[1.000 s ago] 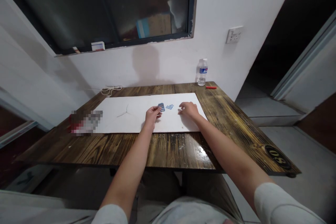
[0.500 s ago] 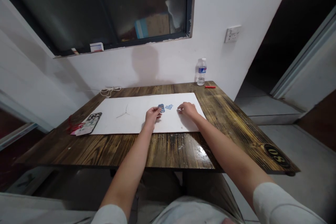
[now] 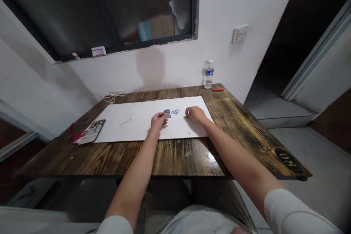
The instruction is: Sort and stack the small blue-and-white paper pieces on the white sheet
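A: What are the two hands doing at this moment?

B: The left hand point(image 3: 158, 120) rests on the white sheet point(image 3: 142, 131) that lies on the wooden desk point(image 3: 175, 155). Its fingers are closed in a pinch on a small blue clip point(image 3: 167, 113), which looks like a paper clip, but it is too small to be sure. The right hand point(image 3: 194, 113) lies also on the sheet, a little to the right. Its fingers are curled down to the paper, and I cannot tell if they hold something.

A: Where are the other clips?

B: A few loose blue clips point(image 3: 175, 111) lie on the sheet between the two hands, just beside the pinched one. They seem to be separate pieces, not joined in a chain.

A: How far is the work, in your opinion?

B: I judge it is at the early part. One clip is taken up, the others lie untouched, and I see no finished group of clips anywhere on the sheet. A thin wire shape point(image 3: 128, 119) lies apart on the left side of the sheet.

A: What else is on the desk?

B: A phone point(image 3: 93, 131) at the left edge of the sheet with something red under it, a white cord point(image 3: 113, 96) near the wall, a water bottle point(image 3: 208, 74) at the far corner, and a small red thing point(image 3: 218, 89) beside it.
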Demonstrator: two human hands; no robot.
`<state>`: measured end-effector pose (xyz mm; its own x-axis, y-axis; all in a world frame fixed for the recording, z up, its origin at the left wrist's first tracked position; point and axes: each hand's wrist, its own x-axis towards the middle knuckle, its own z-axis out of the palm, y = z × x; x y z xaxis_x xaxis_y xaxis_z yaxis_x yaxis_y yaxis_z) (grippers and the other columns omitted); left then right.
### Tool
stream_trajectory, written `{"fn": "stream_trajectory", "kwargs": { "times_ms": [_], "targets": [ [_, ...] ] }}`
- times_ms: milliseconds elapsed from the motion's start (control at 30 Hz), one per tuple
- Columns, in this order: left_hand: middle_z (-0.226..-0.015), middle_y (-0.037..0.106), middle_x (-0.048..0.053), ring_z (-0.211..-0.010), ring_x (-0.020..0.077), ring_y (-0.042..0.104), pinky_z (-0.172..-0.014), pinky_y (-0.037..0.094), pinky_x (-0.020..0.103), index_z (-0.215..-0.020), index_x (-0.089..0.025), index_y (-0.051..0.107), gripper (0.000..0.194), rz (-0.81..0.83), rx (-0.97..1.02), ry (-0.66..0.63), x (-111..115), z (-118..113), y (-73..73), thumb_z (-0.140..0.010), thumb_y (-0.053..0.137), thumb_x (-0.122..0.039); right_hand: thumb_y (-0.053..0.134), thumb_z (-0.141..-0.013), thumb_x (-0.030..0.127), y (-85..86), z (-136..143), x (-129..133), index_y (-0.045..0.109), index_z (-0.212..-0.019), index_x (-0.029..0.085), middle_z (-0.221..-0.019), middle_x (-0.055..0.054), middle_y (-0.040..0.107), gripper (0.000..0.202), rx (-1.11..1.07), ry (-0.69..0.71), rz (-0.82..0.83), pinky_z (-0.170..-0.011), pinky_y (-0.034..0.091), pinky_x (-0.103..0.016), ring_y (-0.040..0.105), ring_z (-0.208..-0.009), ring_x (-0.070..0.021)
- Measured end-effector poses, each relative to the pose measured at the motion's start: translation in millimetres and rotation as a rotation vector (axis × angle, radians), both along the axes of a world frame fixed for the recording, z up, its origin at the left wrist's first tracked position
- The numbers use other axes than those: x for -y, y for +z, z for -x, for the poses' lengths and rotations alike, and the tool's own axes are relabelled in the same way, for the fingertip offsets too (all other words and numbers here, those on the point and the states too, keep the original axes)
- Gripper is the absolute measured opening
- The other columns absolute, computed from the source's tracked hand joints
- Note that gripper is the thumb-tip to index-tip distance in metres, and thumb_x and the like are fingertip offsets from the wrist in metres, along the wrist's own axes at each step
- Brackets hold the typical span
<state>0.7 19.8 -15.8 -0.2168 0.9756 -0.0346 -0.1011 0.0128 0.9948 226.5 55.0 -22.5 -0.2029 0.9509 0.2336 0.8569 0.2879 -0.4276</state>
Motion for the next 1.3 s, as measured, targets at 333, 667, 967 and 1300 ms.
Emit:
{"fn": "stream_trajectory", "kwargs": {
  "times_ms": [333,667,967,1300],
  "targets": [
    [-0.074,0.066,0.002,-0.057,0.0098,0.060,-0.051,0.046,0.020,-0.081,-0.017,0.061,0.043,0.005,-0.019,-0.024,-1,1,-1.2,-0.053,0.084,-0.039,0.076,-0.069,0.032,-0.6,29,7,0.071,-0.079,0.022,-0.081,-0.001,0.073,0.015,-0.552,0.395,-0.051,-0.069,0.047,-0.027,0.065,-0.071,-0.0168],
    [-0.073,0.067,0.002,-0.059,0.0123,0.062,-0.052,0.046,0.021,-0.080,-0.017,0.061,0.044,0.012,-0.041,-0.102,4,-3,0.3,-0.051,0.085,-0.039,0.073,-0.070,0.044,-4.5,51,14,0.060,-0.087,0.023,-0.070,0.001,0.068,0.030,-0.976,0.349,-0.006,-0.058,0.051,-0.028,0.065,-0.056,-0.0158],
    [-0.067,0.064,0.000,-0.057,0.0120,0.061,-0.055,0.047,0.023,-0.074,-0.016,0.061,0.046,-0.066,-0.078,-0.197,9,-6,2.7,-0.047,0.086,-0.044,0.081,-0.057,0.032,-9.2,52,8,0.065,-0.084,0.020,-0.063,0.001,0.068,0.033,-1.082,0.315,0.202,-0.065,0.052,-0.029,0.067,-0.062,-0.0170],
    [-0.076,0.066,0.004,-0.071,0.0156,0.063,-0.056,0.047,0.022,-0.082,-0.017,0.066,0.040,-0.110,-0.140,-0.184,7,-6,3.2,-0.057,0.081,-0.044,0.082,-0.053,0.047,-8.0,53,9,0.062,-0.068,0.017,-0.063,0.000,0.066,0.039,-1.163,0.366,0.329,-0.061,0.049,-0.027,0.063,-0.060,-0.0148]
  ]
}}
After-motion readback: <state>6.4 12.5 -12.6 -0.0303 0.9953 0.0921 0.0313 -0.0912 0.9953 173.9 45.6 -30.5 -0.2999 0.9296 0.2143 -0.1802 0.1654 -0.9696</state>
